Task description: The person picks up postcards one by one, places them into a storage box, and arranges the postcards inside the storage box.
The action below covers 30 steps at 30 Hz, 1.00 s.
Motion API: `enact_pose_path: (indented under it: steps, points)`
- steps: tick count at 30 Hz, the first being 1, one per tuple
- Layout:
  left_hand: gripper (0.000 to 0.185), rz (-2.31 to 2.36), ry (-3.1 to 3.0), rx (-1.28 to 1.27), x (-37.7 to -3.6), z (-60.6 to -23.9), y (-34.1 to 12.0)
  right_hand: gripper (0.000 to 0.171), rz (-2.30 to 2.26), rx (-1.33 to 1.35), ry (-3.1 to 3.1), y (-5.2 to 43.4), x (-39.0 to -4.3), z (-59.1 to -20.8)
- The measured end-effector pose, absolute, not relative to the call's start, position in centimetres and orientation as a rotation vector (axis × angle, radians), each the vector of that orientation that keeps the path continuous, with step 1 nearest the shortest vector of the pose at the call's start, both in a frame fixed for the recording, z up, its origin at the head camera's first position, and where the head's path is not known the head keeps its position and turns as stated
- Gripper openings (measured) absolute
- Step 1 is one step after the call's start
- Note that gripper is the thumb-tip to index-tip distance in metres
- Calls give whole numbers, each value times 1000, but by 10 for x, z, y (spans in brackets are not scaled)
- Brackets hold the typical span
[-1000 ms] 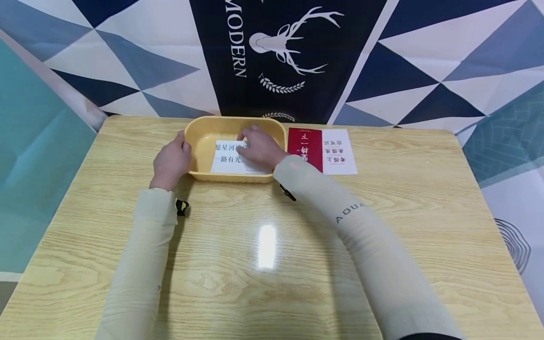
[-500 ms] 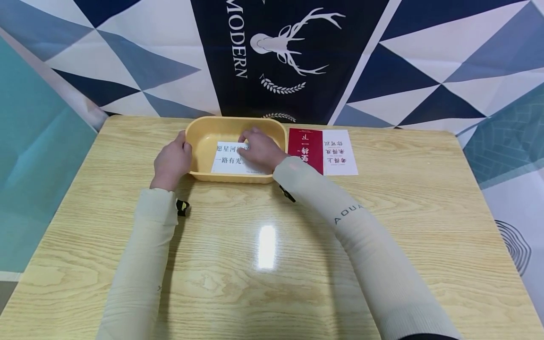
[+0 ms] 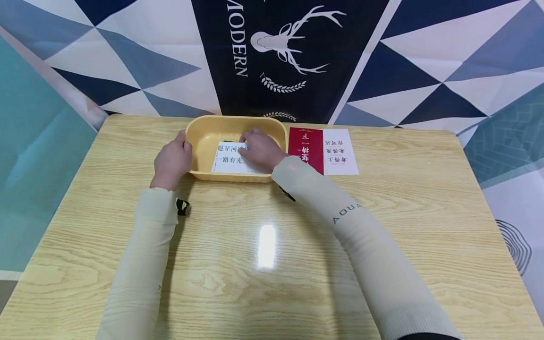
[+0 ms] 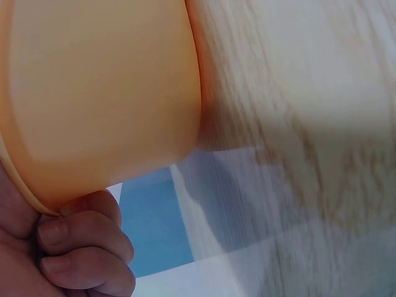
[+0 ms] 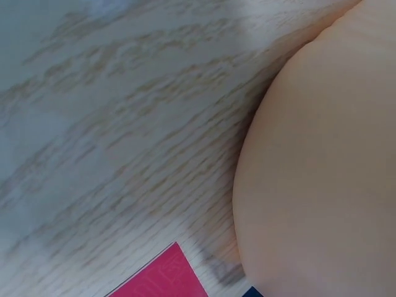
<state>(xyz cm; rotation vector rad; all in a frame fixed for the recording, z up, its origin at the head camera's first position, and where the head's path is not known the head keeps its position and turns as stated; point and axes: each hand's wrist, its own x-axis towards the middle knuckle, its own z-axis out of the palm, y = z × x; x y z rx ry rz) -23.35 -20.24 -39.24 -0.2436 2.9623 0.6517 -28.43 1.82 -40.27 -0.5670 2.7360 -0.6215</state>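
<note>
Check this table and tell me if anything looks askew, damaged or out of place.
Nothing stands out. The white card lies inside the yellow tub under the right hand, the left hand grips the tub's rim, and the red and white card lies flat and square on the table beside it.

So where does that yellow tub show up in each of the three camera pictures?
Head view: the yellow tub sits at the table's far middle, the left hand on its left rim.
Left wrist view: the tub fills the upper left, fingers beneath its rim.
Right wrist view: its pale wall fills the right side.
Shared landmark: the wooden table.
</note>
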Motion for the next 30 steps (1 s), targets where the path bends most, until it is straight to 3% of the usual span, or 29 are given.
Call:
enact_pose_path:
  steps: [30]
  points:
    - [53, 646, 2954, -238, -233, -391, -203, 39, -263, -633, 2814, 18, -282, -403]
